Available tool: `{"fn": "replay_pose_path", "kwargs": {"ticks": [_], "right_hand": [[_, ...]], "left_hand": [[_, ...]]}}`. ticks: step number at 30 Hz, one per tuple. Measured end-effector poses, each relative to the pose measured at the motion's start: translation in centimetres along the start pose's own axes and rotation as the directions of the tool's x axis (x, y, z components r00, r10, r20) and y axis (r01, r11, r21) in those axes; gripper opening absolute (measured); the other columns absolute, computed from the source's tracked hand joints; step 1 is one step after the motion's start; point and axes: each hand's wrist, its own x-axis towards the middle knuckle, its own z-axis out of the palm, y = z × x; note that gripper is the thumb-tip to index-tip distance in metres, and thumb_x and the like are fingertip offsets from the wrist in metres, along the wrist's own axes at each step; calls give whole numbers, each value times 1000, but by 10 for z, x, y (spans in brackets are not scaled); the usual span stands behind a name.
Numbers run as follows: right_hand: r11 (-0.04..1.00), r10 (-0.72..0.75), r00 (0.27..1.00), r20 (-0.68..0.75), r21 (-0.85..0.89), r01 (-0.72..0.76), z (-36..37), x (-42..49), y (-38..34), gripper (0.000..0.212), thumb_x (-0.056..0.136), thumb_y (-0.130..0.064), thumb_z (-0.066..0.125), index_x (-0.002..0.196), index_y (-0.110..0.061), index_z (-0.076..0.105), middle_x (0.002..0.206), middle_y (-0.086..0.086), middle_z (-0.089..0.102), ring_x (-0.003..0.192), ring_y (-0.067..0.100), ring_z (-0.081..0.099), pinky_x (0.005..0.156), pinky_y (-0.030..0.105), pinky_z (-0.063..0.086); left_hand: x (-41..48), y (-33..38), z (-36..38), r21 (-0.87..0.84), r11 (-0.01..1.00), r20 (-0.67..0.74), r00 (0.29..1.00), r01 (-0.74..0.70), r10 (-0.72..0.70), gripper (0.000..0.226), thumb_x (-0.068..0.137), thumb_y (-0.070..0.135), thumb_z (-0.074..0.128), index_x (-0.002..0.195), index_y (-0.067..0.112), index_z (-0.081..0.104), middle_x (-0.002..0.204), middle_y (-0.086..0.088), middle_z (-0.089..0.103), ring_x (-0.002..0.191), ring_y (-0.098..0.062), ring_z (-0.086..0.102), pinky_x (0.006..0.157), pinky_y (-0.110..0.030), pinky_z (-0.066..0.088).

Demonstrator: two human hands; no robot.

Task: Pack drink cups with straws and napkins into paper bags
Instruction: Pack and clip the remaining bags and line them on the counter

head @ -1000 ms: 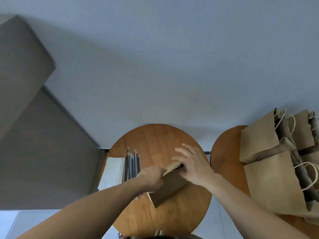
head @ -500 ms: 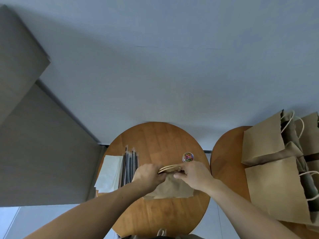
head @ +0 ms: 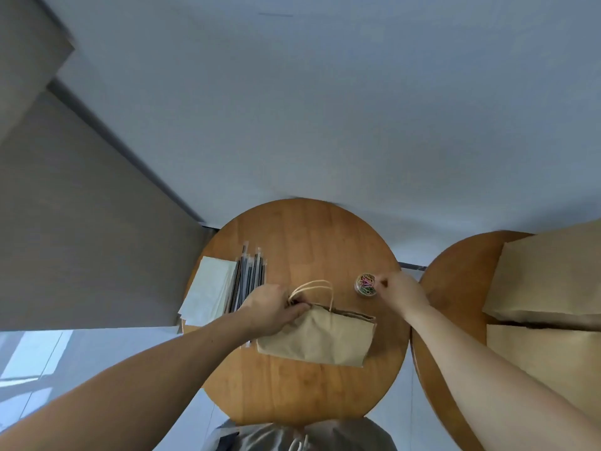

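Bag (head: 318,336): brown kraft paper, lying flat on the round wooden table (head: 309,236), near-centre. The mouth faces away from me. Two pale twisted-paper loop handles lie on the table surface past the mouth. The paper shows light creases; the near edge is a straight fold.

Left hand (head: 270,307): fingers curled over the bag's left mouth corner, gripping it at the base of the handles.

Right hand (head: 400,289): apart from the bag, at the right rim of the clip tub (head: 366,284). The fingers are curled toward the tub. I cannot tell whether they hold a clip. The two hands are well apart, with the bag's mouth between them.

Clip tub: small, round, clear, with coloured paper clips inside; it stands just beyond the bag's right mouth corner.

Straws (head: 248,275): dark, in clear wrappers, bundled side by side left of my left hand.

Napkins (head: 211,291): white stack touching the left side of the straws, at the table's left edge.

Second table (head: 455,271): to the right, carrying further brown bags (head: 546,275).
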Motion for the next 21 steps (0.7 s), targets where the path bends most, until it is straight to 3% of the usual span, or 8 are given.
{"fn": "replay_pose_path", "kwargs": {"ticks": [2, 5, 6, 9, 11, 13, 16, 21], "right_hand": [[994, -25, 999, 35, -102, 29, 11, 19, 9, 31, 98, -16, 40, 98, -11, 71, 93, 9, 70, 83, 25, 63, 72, 35, 53], [985, -57, 998, 33, -163, 61, 27, 41, 16, 24, 100, -23, 44, 100, -15, 67, 94, 6, 67, 85, 23, 60, 75, 35, 53], [981, -63, 998, 28, -182, 67, 33, 47, 18, 22, 100, -26, 45, 99, -16, 65, 93, 5, 66, 84, 22, 59, 74, 35, 52], [963, -86, 996, 37, -252, 93, 48, 61, 23, 21, 100, -29, 48, 98, -16, 64, 87, 2, 64, 77, 20, 57, 67, 32, 48], [955, -90, 995, 45, -281, 99, 55, 66, 24, 21, 100, -30, 48, 100, -18, 64, 85, 1, 63, 76, 20, 59, 66, 32, 50], [949, -85, 995, 51, -301, 96, 57, 70, 24, 22, 101, -28, 46, 102, -18, 65, 85, 2, 64, 75, 21, 61, 69, 34, 54], [938, -87, 995, 39, -333, 95, 56, 69, 24, 23, 101, -26, 44, 102, -19, 66, 85, 1, 65, 75, 21, 61, 68, 34, 55], [948, -103, 995, -16, -304, 93, 52, 64, 26, 23, 100, -27, 45, 105, -18, 66, 87, 2, 65, 76, 20, 59, 64, 31, 52]], "left_hand": [[-1, -5, 5, 13, 1000, -7, 1000, 19, -19, 26, 96, 48, 55, 92, 28, 71, 83, 5, 69, 79, -15, 63, 70, -30, 51], [-8, -11, 16, -20, 1000, -51, 999, 2, -3, 21, 96, 46, 57, 75, 42, 57, 66, 19, 54, 68, -7, 53, 55, -10, 34], [-11, -12, 18, -38, 999, -71, 997, -6, 3, 23, 95, 45, 58, 73, 42, 55, 64, 21, 52, 67, -5, 52, 53, -9, 33], [-16, -19, 24, -74, 997, -106, 994, 0, -8, 19, 95, 45, 58, 87, 31, 68, 73, 20, 60, 71, -4, 55, 56, -9, 34], [-17, -21, 27, -93, 996, -112, 994, -1, -9, 16, 95, 46, 58, 94, 34, 68, 75, 22, 61, 70, 1, 55, 58, -9, 35], [-18, -20, 28, -112, 994, -129, 992, -9, -6, 13, 93, 47, 57, 98, 38, 65, 75, 25, 59, 67, 4, 52, 57, -7, 33], [-18, -17, 29, -102, 995, -147, 989, -18, 3, 16, 93, 47, 57, 99, 37, 68, 83, 18, 67, 70, 1, 52, 59, -15, 37], [-16, -11, 26, -77, 997, -122, 992, 12, -21, 17, 95, 46, 56, 102, 38, 69, 78, 25, 58, 71, 2, 52, 60, -8, 36]]}}
